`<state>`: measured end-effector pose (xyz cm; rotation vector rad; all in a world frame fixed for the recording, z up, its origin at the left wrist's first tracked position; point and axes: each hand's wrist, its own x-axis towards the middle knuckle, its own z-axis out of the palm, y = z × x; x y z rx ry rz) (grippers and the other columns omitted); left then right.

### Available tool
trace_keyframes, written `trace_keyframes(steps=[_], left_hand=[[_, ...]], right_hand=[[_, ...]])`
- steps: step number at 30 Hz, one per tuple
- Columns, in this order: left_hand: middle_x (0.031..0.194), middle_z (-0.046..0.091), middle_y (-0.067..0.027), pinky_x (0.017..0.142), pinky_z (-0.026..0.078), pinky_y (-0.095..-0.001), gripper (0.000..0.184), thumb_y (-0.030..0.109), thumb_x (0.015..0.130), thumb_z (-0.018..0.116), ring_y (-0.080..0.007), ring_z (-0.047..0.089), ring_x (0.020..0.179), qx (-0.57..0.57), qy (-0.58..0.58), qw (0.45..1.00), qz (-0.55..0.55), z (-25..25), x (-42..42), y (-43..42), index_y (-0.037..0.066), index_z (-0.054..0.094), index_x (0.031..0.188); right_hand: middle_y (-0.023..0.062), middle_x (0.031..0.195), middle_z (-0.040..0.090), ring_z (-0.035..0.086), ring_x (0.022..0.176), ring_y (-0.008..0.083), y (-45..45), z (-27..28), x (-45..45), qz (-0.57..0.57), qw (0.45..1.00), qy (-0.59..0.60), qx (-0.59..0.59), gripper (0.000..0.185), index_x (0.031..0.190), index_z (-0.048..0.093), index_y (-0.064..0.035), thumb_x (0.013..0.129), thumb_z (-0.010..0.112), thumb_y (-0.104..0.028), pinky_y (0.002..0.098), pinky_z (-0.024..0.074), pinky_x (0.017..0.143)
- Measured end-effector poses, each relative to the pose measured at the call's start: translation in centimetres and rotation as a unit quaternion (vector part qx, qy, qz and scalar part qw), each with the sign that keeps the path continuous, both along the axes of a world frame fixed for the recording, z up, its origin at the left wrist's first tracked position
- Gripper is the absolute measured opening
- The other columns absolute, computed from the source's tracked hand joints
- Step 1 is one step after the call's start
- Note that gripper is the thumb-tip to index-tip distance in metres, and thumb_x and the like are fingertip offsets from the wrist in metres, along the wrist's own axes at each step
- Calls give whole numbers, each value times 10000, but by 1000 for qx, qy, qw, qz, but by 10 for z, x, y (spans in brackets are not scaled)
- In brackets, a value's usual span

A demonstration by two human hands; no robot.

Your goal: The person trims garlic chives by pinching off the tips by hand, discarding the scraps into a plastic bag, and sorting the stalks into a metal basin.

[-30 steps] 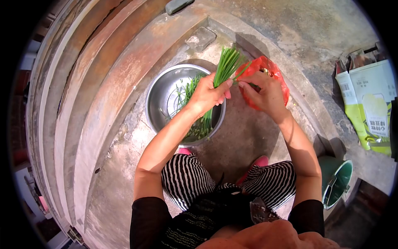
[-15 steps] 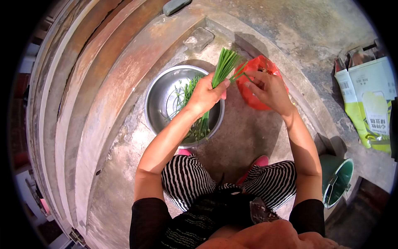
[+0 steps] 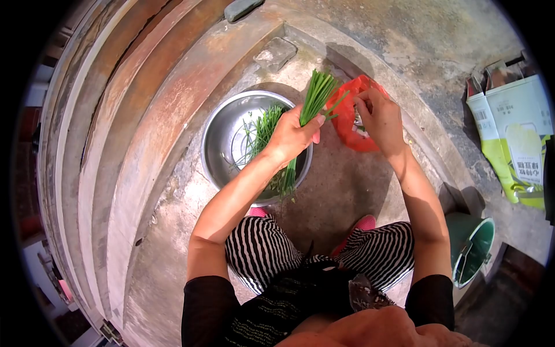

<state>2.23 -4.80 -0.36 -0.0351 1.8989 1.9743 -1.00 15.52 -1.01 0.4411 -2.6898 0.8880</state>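
Note:
My left hand [image 3: 293,134] is wrapped round a bunch of green chive stems [image 3: 318,97]. Their cut ends point up and away from me, and the thin lower ends hang over a steel basin [image 3: 213,151]. More loose chives [image 3: 263,130] lie in that basin. One or two stems stick out sideways from the bunch, toward the right. My right hand [image 3: 381,121] is over a red plastic bag [image 3: 347,124], its thumb and forefinger pinched together. Whatever they may hold is too small to make out. Pale scraps show inside the bag, partly behind the hand.
Concrete steps [image 3: 167,115] curve up on the left. A stone block [image 3: 276,55] sits beyond the basin. To the right are a green bucket [image 3: 471,254] lying tilted and a white-and-green carton bag [image 3: 511,133]. My knees in striped trousers [image 3: 263,248] are close below the basin.
My right hand has moved off the stem it was touching at the bunch and is now over the red bag, fingers pinched. The left hand's hold on the chives stays, shifted slightly.

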Motion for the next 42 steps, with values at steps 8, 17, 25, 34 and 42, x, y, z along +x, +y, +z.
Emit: trace_keyframes(steps=[8,17,25,34,42], left_hand=[[589,517,12,483,356,-230,161,155,892,567,-63,450,506,-61,40,997,-18,-11,-2,-4,50,586,1013],[589,511,15,513,381,-240,146,160,893,566,-64,467,535,-61,39,997,-26,-6,-2,-2,36,586,967],[610,548,-7,410,286,-195,111,168,898,579,-29,407,470,-25,28,999,-20,-1,-1,-7,58,561,899],[634,574,-48,397,293,-193,134,166,889,593,-33,419,467,74,-64,993,-58,-1,-1,-6,37,566,866],[619,568,-48,397,292,-194,125,161,901,574,-43,409,449,77,-61,994,-44,-3,-2,-4,38,570,880]], right_hand=[[111,848,657,641,694,222,20,10,-9,-5,992,-89,-94,161,925,668,-34,803,654,-138,310,490,623],[150,818,624,615,730,264,3,17,1,108,990,-74,-56,101,870,616,15,806,605,-63,340,471,634],[153,813,591,583,748,327,15,14,-2,60,996,-14,-61,103,886,588,-9,787,575,-32,388,465,657],[78,794,656,623,696,153,7,15,-6,17,965,-117,-233,137,902,670,-11,838,625,-123,267,481,622],[10,748,648,566,656,33,11,17,-7,44,928,-229,-290,126,811,644,5,800,668,-118,210,443,549]])
